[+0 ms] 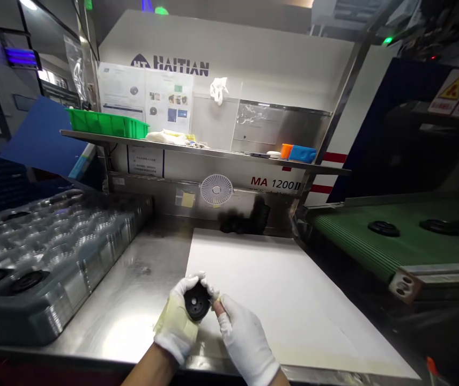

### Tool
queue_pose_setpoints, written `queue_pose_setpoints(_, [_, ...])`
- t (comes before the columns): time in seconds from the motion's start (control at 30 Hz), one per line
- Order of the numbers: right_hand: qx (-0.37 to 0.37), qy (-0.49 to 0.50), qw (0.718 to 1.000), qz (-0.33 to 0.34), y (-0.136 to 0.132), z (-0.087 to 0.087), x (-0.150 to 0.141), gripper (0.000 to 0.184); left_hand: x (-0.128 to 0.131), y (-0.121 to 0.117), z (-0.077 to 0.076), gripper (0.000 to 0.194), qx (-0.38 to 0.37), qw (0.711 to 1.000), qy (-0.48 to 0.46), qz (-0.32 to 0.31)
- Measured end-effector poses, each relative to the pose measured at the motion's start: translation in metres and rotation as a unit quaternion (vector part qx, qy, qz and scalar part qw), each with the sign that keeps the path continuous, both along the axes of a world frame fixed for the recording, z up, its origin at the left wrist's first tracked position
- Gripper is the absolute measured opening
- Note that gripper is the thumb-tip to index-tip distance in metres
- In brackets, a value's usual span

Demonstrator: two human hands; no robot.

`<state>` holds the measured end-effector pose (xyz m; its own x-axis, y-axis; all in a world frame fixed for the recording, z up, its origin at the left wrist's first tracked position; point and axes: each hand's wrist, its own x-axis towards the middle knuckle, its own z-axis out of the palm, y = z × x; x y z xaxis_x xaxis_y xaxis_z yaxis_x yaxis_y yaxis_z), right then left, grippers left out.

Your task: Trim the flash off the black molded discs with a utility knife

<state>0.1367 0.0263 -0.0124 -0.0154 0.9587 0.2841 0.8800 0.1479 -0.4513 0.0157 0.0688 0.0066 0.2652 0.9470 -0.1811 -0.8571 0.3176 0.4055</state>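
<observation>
Both my hands wear white gloves and meet low in the middle of the view, over the steel bench. My left hand [175,321] is wrapped round a small round black plastic part [196,303], holding it face up. My right hand [245,340] reaches in from the right, its fingertips pinched against the rim of the same part. A white sheet [278,289] lies on the bench just to the right of my hands.
Stacked clear blister trays [52,252] with black parts in some pockets fill the left. A green conveyor belt [398,244] on the right carries more black discs. A steel shelf [197,153] holds a green bin [106,123]. A small white fan [216,188] hangs below the shelf.
</observation>
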Motion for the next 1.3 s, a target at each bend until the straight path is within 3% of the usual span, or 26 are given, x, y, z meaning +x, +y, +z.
queue_pose_setpoints(0.17, [0.001,-0.020,1.000,-0.016,0.018,-0.007,-0.004,0.027,0.010,0.025,-0.007,0.009,-0.027,0.999,-0.029,0.014])
queue_pose_setpoints(0.37, [-0.024,-0.016,0.999,-0.041,0.025,-0.019,-0.012,0.028,0.016,0.037,-0.016,0.008,-0.036,0.998,-0.038,0.037])
queue_pose_setpoints(0.57, [-0.050,0.027,0.998,-0.040,0.020,-0.030,-0.023,0.029,0.017,0.040,-0.021,0.007,-0.041,0.995,-0.043,0.078])
queue_pose_setpoints(0.83, [-0.026,0.062,0.996,-0.055,0.021,-0.023,-0.012,0.029,0.017,0.030,-0.019,0.007,0.019,0.997,-0.027,0.071])
queue_pose_setpoints(1.17, [-0.016,0.040,0.998,-0.040,0.012,-0.028,-0.029,0.028,0.020,0.030,-0.014,0.005,-0.028,0.990,-0.027,0.132])
queue_pose_setpoints(1.23, [-0.015,0.069,0.997,-0.016,0.012,-0.028,-0.027,0.029,0.014,0.028,-0.014,0.017,-0.023,0.993,0.014,0.117])
queue_pose_setpoints(1.3, [-0.014,0.106,0.994,0.015,0.013,-0.026,-0.023,0.027,0.006,0.025,-0.013,0.030,-0.017,0.997,0.045,0.057])
